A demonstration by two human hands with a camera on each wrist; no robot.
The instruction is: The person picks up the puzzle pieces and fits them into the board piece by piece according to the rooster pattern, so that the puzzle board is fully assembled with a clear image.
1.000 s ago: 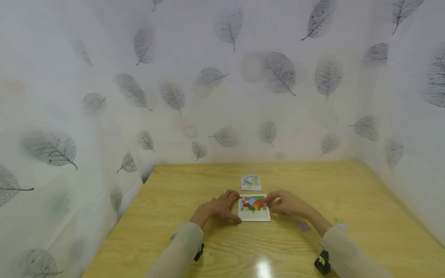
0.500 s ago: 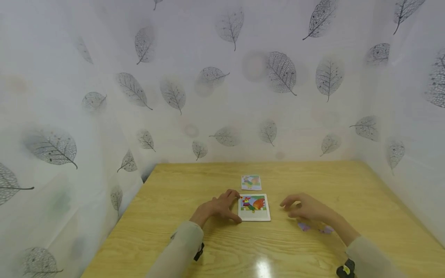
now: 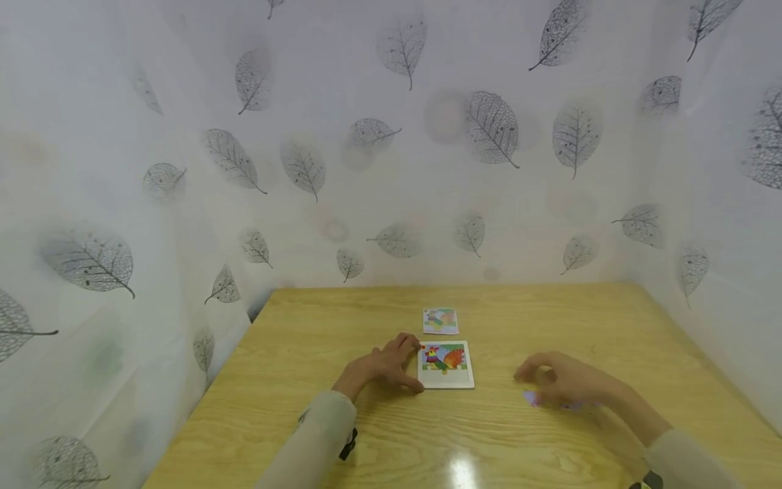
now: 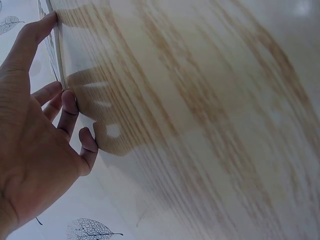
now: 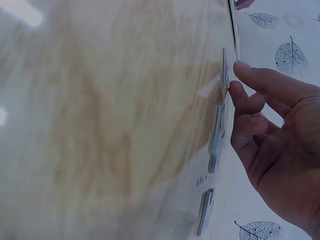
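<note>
Left hand [image 3: 386, 365] lies spread along the near-left side of a white puzzle board [image 3: 449, 382], its thumb at the lower left corner and fingertips at the upper left one, touching the edge without closing round it. Right hand [image 3: 565, 380] is partly open over some loose pieces [image 3: 529, 398] on the bench [image 3: 501, 441], fingers loosely bent, thumb and forefinger apart. Nothing shows between those tips; the right wrist view puts them close by a piece [image 5: 216, 137] seen edge-on, though whether they touch one I cannot tell.

The board lies flat between the two hands, nearer the left, with a coloured bird filling its upper part and a pale, bare strip below. A picture card [image 3: 440, 321] lies just beyond it.

Most likely to go wrong is the pick-up. The pieces look thin and lie flat on a smooth, shiny surface, so a fingertip could push one along instead of getting under its edge. They also sit near one another beneath the palm, so a low sweep might knock a neighbour aside or bring up the wrong one. On the left, the light touch could let the board slide or turn if it were pushed from the right, and a harder squeeze at the corners might tip it and loosen the fitted part.
</note>
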